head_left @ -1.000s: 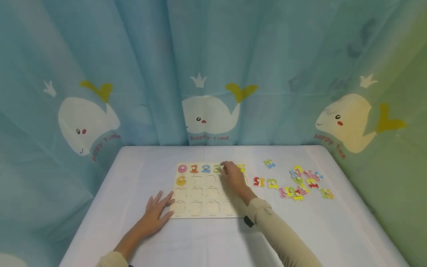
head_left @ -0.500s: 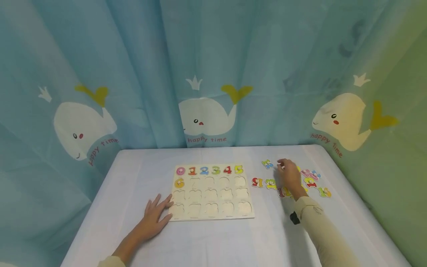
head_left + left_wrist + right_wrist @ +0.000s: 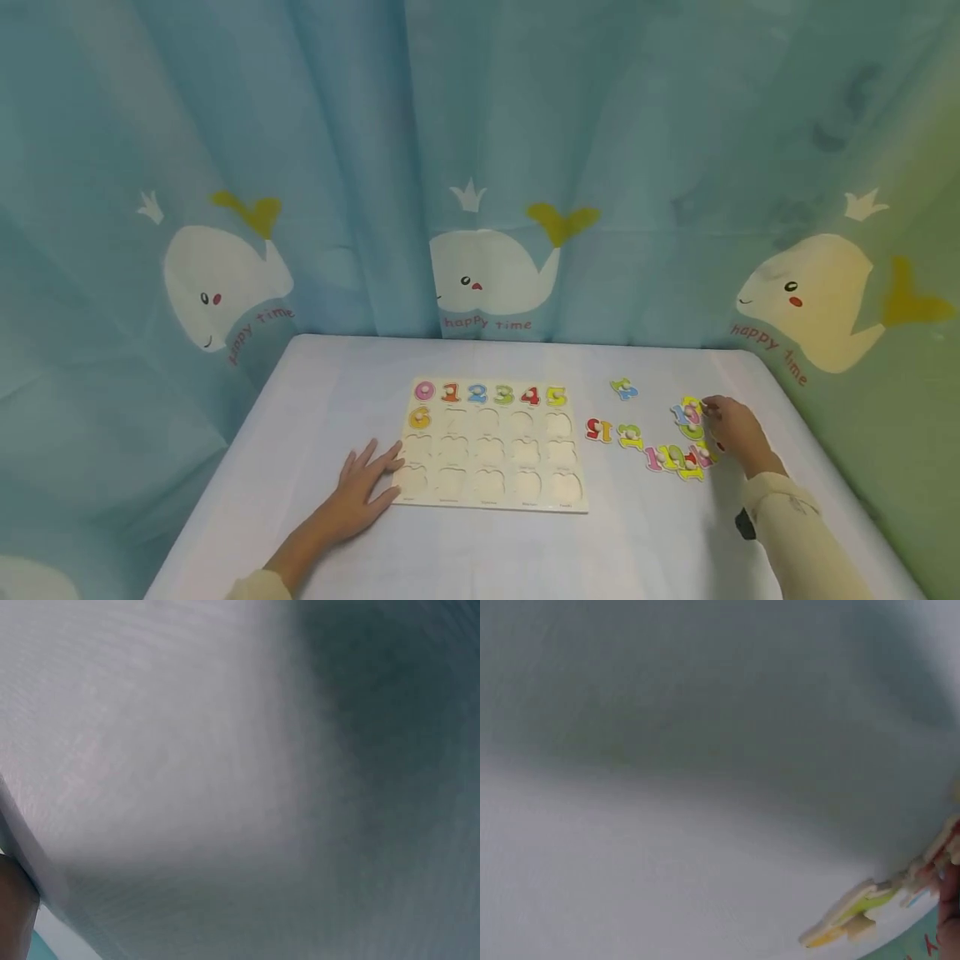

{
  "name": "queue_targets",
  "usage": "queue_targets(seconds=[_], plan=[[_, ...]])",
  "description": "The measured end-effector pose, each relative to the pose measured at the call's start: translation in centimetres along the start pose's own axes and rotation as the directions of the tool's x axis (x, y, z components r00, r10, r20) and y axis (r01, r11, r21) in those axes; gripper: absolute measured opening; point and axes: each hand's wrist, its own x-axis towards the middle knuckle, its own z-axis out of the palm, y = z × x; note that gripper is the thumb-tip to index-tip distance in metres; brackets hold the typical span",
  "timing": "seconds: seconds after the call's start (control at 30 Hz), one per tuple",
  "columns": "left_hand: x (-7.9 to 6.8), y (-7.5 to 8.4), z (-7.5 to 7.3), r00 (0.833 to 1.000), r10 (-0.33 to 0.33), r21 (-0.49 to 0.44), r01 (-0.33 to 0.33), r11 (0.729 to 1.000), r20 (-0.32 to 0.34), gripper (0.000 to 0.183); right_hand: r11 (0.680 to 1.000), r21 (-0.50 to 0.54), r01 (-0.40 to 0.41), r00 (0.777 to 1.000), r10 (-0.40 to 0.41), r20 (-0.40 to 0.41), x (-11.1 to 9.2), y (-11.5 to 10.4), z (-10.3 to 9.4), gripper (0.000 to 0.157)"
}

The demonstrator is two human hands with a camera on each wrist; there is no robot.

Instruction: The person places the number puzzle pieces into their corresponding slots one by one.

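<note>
A wooden number puzzle board (image 3: pixel 472 504) lies on the white table, with number pieces 0 to 5 along its top row and an orange 6 (image 3: pixel 420 417) below. My left hand (image 3: pixel 352 500) rests flat, fingers spread, its fingertips at the board's left edge. My right hand (image 3: pixel 738 433) reaches over the right side of the loose number pieces (image 3: pixel 690 429), fingertips beside a yellow one. It hides several pieces beneath it; whether it pinches one I cannot tell. In the right wrist view, a finger (image 3: pixel 949 907) is close to a green and yellow piece (image 3: pixel 847 915) and others.
Left of the pile lie a red and orange 15 (image 3: pixel 598 430) and a green and yellow 13 (image 3: pixel 630 436). A green and blue piece (image 3: pixel 624 388) lies apart, farther back. A blue curtain (image 3: pixel 360 167) with whales hangs behind the table (image 3: pixel 465 554).
My right hand has left the board's top row and moved right, past the near pieces, to the pile's far right side. The left hand stays at the board's edge. The head view has shifted slightly.
</note>
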Motion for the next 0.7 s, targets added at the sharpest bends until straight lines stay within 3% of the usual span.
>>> queue_targets(seconds=[0.33, 0.53, 0.7], plan=[[0.6, 0.4, 0.2, 0.999, 0.011, 0.002, -0.011, 1.0, 0.032, 0.05, 0.994, 0.03, -0.108, 0.986, 0.111, -0.127, -1.8, 0.1, 0.0, 0.024], [0.4, 0.4, 0.2, 1.0, 0.022, -0.006, -0.022, 1.0, 0.006, 0.053, 0.999, 0.022, -0.028, 0.962, 0.033, -0.271, -1.4, -0.6, -0.2, 0.027], [0.2, 0.1, -0.1, 1.0, 0.017, 0.007, -0.017, 1.0, -0.024, 0.057, 0.996, 0.056, 0.075, 0.938, -0.051, -0.342, -0.3, -3.1, 0.6, 0.031]])
